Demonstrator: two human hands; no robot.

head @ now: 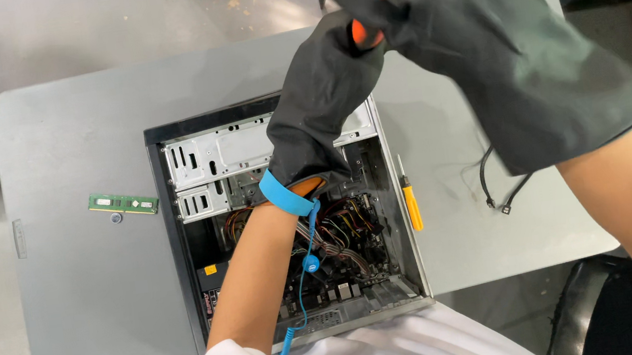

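black rubber gloves cover both hands, raised above the open computer case (289,222) on the grey worktop (88,297). the left hand (321,95) has its grip pressed around an orange-handled tool (363,31), and the right hand (465,11) closes over the same handle from above, forearm angled up from the right. it looks like the gloves or the tool hold are being settled, with work inside the case seemingly to follow; that would call for lowering the tool toward the cables. a blue wrist strap (286,194) rings the left wrist. a yellow screwdriver (411,201) lies right of the case, a green memory stick (122,203) to its left.
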